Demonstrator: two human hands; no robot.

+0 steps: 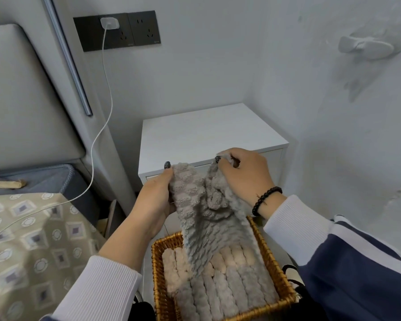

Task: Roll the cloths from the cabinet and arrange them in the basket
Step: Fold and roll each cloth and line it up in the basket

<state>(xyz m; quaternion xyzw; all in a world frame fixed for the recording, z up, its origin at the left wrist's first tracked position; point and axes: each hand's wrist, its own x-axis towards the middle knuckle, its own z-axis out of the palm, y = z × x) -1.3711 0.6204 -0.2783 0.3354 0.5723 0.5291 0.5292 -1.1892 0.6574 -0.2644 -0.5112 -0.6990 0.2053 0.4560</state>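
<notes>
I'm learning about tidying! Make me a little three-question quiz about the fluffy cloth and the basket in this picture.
1. True or false: the grey cloth is already rolled up.
2. What holds the grey cloth? A) left hand only B) right hand only C) both hands
3. Fill in: the wicker basket sits in front of the white ____.

Key:
1. False. It hangs open over the basket.
2. C. Each hand grips a top corner.
3. Cabinet. Beige and grey cloths already lie in the basket.

White cabinet (208,135), bare top; patterned bed (33,239) alongside
</notes>
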